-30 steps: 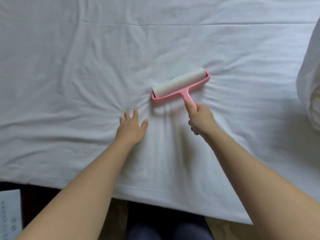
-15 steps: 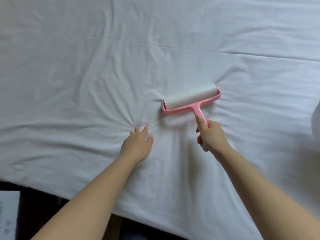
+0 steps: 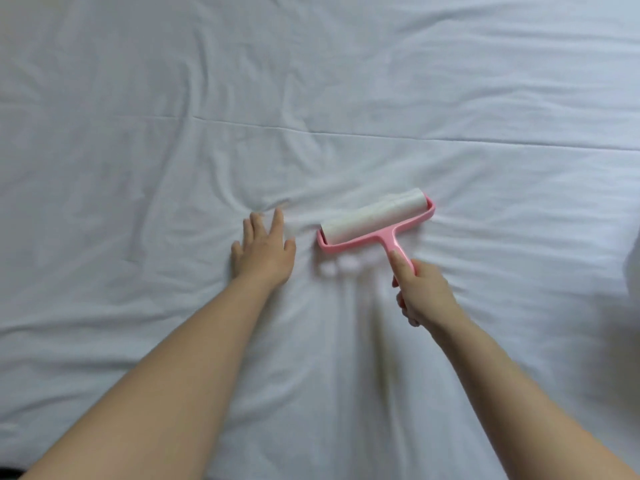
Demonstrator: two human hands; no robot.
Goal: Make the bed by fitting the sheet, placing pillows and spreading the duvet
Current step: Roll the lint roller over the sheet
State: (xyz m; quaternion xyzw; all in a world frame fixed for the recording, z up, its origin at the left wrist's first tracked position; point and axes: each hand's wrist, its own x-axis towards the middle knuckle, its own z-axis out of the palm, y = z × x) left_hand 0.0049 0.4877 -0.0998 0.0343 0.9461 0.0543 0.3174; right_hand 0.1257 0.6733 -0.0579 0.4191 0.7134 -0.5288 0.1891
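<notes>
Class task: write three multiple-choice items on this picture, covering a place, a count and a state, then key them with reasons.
1. The pink plastic lint roller lies where, relative to the left hand?
A. Right of it
B. Left of it
C. Under it

2. How many hands hold the roller?
A. None
B. One
C. Two

3. The left hand is:
A. Clenched
B. Gripping the roller
C. Flat, fingers spread, on the white fabric sheet

Key: 1 A, the roller sits right of it; 2 B, only the right hand grips its handle; 3 C, straight fingers lie on the sheet.
</notes>
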